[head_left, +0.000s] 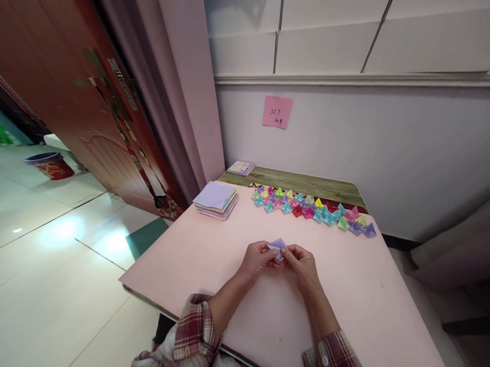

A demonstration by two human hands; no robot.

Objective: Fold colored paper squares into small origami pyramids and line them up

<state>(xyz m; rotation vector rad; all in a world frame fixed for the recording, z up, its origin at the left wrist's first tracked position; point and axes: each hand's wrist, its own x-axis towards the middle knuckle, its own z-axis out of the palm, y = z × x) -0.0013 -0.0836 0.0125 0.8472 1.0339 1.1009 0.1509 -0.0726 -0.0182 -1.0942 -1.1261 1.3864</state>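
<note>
Between my two hands is a small piece of folded lavender paper (277, 243), its pointed top showing above my fingers. My left hand (257, 259) pinches its left side, thumb on the front face. On the right side, my right hand (302, 262) grips it the same way, thumb also in front. The fingers behind the paper are partly hidden. Both hands are over the pale pink tabletop (210, 252). Beyond them to the left sits a stack of square coloured paper (215, 198) with a lavender sheet on top.
Rows of small folded paper pieces (308, 207) in many colours line the table's far side. A small printed pack (241, 168) lies at the far left corner. A pink note (277, 112) is stuck on the wall. Left are a door (72, 65) and a bin (50, 166).
</note>
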